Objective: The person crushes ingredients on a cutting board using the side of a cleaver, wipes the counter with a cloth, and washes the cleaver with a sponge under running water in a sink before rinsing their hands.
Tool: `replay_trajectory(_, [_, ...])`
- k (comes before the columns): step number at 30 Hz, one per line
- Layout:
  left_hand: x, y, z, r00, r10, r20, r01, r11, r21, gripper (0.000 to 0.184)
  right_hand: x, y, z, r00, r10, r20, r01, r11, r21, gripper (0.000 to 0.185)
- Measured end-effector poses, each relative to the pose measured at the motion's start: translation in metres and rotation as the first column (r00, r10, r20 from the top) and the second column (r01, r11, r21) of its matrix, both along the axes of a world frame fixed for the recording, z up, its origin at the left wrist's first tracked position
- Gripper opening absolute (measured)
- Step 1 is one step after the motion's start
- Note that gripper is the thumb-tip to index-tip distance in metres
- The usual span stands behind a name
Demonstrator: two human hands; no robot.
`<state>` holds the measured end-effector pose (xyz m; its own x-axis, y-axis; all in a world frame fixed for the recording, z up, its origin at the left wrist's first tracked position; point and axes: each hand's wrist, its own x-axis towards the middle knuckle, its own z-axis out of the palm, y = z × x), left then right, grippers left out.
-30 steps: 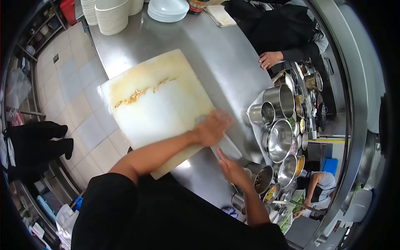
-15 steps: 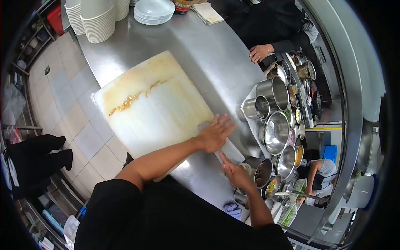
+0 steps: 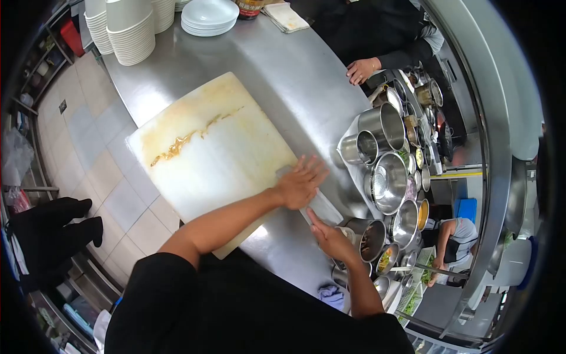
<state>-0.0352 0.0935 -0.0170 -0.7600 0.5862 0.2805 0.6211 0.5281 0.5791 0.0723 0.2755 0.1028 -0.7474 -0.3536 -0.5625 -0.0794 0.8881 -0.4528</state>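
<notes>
My left hand lies flat, fingers spread, across a cleaver with a broad grey blade. The fingertips reach past the blade over the steel counter. My right hand is closed at the cleaver's near side, its thumb along the blade edge; the handle is hidden in the grip. The cleaver lies at the right edge of a thick white cutting board, partly beyond it. A wet brown-orange streak runs over the board's upper part.
Steel pots and bowls crowd the counter's right side. Stacked white bowls, plates and a folded cloth stand at the back. One person's hand rests at the far edge; another person handles greens in a basket.
The view has shifted slightly. My left hand and the cleaver sit a little farther from me, my hands' hold otherwise the same. The person at the basket has moved a hand among the greens.
</notes>
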Motion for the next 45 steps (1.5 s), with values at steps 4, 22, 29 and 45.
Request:
replay_trajectory(4, [-0.040,-0.044,0.040,0.999,0.009,0.051,0.005,0.964,-0.267,0.065,-0.052,-0.025,-0.019,1.000,0.016,-0.016,-0.017,0.998,-0.054,0.052])
replay_trajectory(22, [0.153,-0.131,0.037,0.850,0.522,0.075,-0.523,0.818,0.237,0.061,-0.046,-0.144,-0.071,0.979,0.008,-0.204,-0.066,0.959,-0.276,0.057])
replay_trajectory(29, [0.171,-0.136,0.021,0.817,0.443,0.369,-0.559,0.765,0.320,0.061,-0.017,-0.184,-0.083,0.959,-0.049,-0.280,0.013,0.992,-0.128,0.075])
replay_trajectory(45, [0.161,-0.195,-0.004,0.873,0.068,0.482,-0.316,0.831,0.457,0.069,0.254,0.076,-0.014,0.221,-0.787,-0.577,0.974,0.147,0.173,0.042])
